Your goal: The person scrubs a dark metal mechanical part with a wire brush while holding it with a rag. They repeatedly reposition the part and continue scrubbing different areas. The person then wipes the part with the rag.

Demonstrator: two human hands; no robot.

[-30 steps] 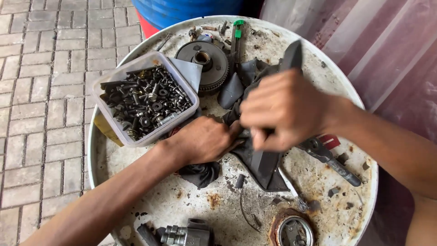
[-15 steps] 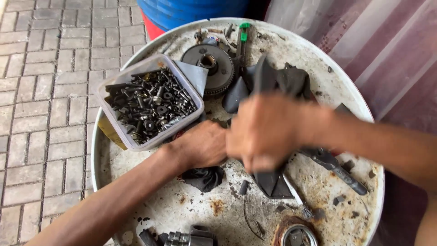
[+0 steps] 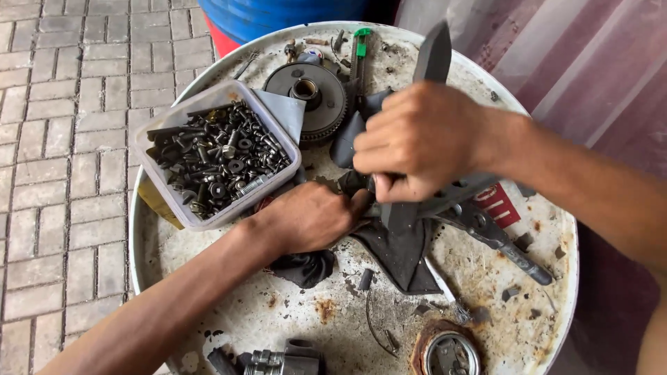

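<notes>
**Pulling the dark rubber strip up over the drum top**

Gripping a long strip of dark rubber (image 3: 432, 59), my right hand (image 3: 424, 146) is closed tight around it in a fist, and the strip's pointed end now stands up toward the far rim of the white drum top (image 3: 292, 312), where a moment ago it lay lower and flatter across the pile. My fist has risen and moved toward the far rim with it. That tells me the strip is coming free of the rest of the black sheet (image 3: 403, 253), which lies just on the near side of my fist.

My left hand (image 3: 306, 215) stays pressed down, fingers curled over the near-left edge of that sheet, pinning it to the drum top; I cannot tell exactly how much it pinches.

Left of my hands, a clear plastic tub (image 3: 149, 146) full of bolts and nuts (image 3: 215, 156) sits by the drum's left rim. Beyond the hands, toward the far rim, lie a round toothed gear (image 3: 309, 94) and a green-capped tool (image 3: 360, 42). To the right, locking pliers (image 3: 500, 239) rest close under my wrist, crowding the sheet. At the near rim sit a rusty round cap (image 3: 448, 351) and a small metal part (image 3: 285, 357).
</notes>
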